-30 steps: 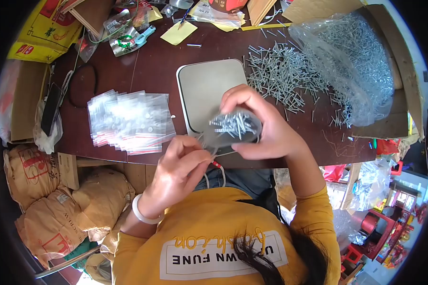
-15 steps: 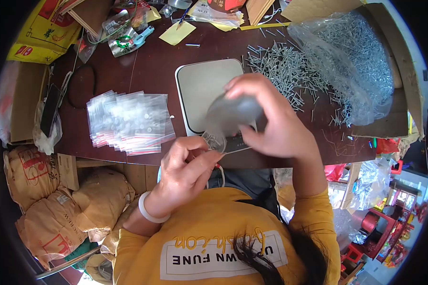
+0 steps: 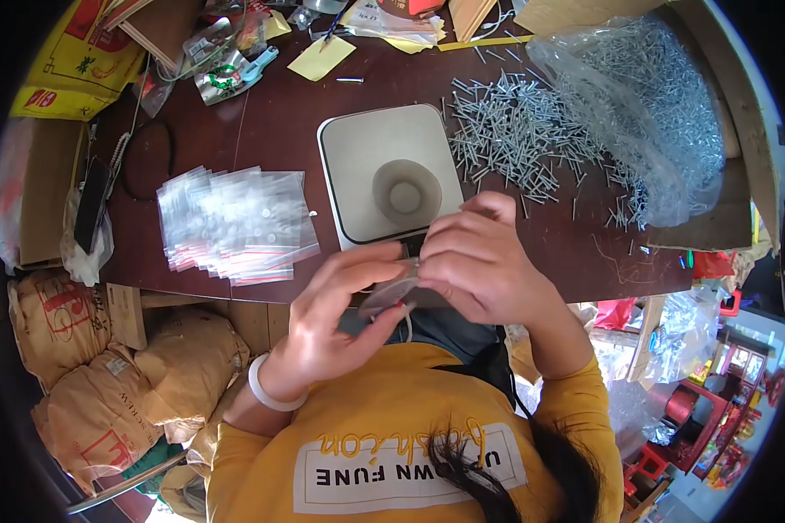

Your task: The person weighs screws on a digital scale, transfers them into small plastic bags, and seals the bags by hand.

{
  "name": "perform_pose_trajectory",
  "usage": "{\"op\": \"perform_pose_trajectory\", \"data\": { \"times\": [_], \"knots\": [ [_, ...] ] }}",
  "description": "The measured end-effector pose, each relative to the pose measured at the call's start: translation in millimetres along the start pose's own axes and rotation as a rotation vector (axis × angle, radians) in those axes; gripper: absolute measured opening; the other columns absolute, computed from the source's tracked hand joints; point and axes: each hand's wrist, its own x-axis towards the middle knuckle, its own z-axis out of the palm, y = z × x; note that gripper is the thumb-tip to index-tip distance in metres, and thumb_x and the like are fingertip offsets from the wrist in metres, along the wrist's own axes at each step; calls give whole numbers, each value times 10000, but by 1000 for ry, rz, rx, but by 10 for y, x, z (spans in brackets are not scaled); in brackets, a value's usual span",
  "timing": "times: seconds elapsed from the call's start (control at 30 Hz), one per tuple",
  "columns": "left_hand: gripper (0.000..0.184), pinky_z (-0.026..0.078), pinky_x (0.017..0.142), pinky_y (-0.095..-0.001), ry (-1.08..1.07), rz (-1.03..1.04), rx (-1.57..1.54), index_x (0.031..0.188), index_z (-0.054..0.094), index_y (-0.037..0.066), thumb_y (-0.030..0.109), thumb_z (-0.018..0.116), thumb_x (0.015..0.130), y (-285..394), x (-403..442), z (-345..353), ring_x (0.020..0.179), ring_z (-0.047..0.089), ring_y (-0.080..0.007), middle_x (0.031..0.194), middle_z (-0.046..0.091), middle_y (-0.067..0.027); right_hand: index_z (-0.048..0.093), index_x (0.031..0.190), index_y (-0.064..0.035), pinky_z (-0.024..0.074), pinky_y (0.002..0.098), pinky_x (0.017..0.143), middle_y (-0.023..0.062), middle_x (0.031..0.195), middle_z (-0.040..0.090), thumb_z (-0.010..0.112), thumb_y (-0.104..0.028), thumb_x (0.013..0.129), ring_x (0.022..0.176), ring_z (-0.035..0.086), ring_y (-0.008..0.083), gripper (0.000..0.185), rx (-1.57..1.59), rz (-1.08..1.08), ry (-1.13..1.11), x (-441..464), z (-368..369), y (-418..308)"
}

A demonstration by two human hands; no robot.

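Between my hands, just off the table's front edge, is a small clear plastic bag [image 3: 391, 296], tilted and partly covered by fingers. My left hand [image 3: 336, 309] has its fingers and thumb around the bag's lower part. The fingertips of my right hand [image 3: 475, 266] pinch the bag's upper edge. Past them, an empty grey cup [image 3: 407, 197] stands on the light plate of a scale [image 3: 358, 152]. Loose screws [image 3: 519, 135] lie in a heap right of the scale. To its left is a fanned stack of clear zip bags [image 3: 235, 222].
A large plastic bag of screws [image 3: 654, 113] lies in an open carton [image 3: 746, 131] at the right. Yellow paper [image 3: 321, 58], one loose screw [image 3: 350, 80] and a phone [image 3: 93, 202] are on the table. Brown sacks [image 3: 105, 401] stand at the lower left.
The cup has gone from my right hand onto the scale, and no screws show in it now. My right hand has come to the small bag, which both hands now hold.
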Motion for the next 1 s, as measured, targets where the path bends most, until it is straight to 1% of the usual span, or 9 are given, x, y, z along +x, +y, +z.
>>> {"op": "perform_pose_trajectory", "data": {
  "times": [0.17, 0.4, 0.5, 0.63, 0.67, 0.77, 0.87, 0.9, 1.0],
  "knots": [
    [173, 565, 648, -280, -23, -136, -10, 906, 644, -16, -105, 687, 764, 27, -29, 15, 897, 672, -202, 972, 668, -133, 557, 716, -154, 346, 368, 885, -50, 755, 561, 743, -217, 750, 841, 590, 131, 200, -43, -18, 70, -4, 89, -104],
    [151, 550, 765, -335, -83, -131, 10, 848, 641, 17, -88, 708, 762, 34, -34, -70, 995, 665, -259, 918, 682, -105, 518, 653, -140, 371, 370, 874, -42, 728, 531, 768, -296, 718, 823, 583, 135, 301, -97, -164, 63, -49, 67, -122],
    [148, 525, 828, -357, -18, -184, -44, 830, 636, 20, -74, 725, 759, -19, -53, -162, 1029, 652, -286, 912, 682, -103, 520, 656, -136, 365, 362, 888, -36, 740, 548, 780, -274, 698, 858, 600, 138, 297, -56, -80, 69, -100, -70, -65],
    [133, 507, 847, -369, -70, -229, -147, 811, 632, 4, -68, 733, 762, -19, -81, -175, 1019, 645, -284, 940, 681, -122, 521, 674, -80, 441, 427, 894, 60, 825, 638, 773, -223, 742, 881, 645, 211, 298, 316, -12, 39, -227, -3, 57],
    [134, 510, 842, -364, -81, -218, -166, 817, 635, 0, -70, 733, 761, -32, -86, -184, 1003, 647, -273, 947, 681, -124, 523, 693, -45, 510, 422, 835, 121, 833, 648, 744, -160, 805, 817, 664, 244, 273, 431, 41, -14, -298, -40, 92],
    [170, 524, 820, -329, -10, -268, -128, 858, 647, -6, -60, 757, 740, -122, -125, -235, 941, 666, -238, 946, 690, -114, 531, 730, -27, 545, 359, 746, 96, 781, 634, 697, -118, 856, 754, 666, 188, 228, 788, 329, -226, -618, -309, 332],
    [200, 525, 804, -300, 53, -305, -44, 891, 654, -15, -54, 768, 732, -140, -137, -281, 898, 671, -207, 947, 694, -107, 565, 803, -15, 534, 314, 656, 58, 725, 604, 674, -134, 884, 694, 640, 124, 180, 1066, 907, -399, -863, -501, 552],
    [204, 523, 800, -293, 65, -310, -15, 899, 655, -20, -54, 768, 732, -136, -140, -293, 888, 669, -198, 949, 694, -107, 543, 795, -27, 520, 348, 663, 13, 729, 586, 725, -160, 843, 694, 630, 132, 231, 873, 994, -252, -813, -502, 575],
    [209, 523, 783, -281, 70, -306, 27, 916, 660, -18, -49, 764, 737, -170, -170, -280, 867, 665, -184, 935, 693, -97, 581, 989, -37, 488, 334, 780, 88, 997, 570, 777, -152, 755, 931, 588, 181, 326, -52, 634, 53, -672, -454, 903]
  ]
}}
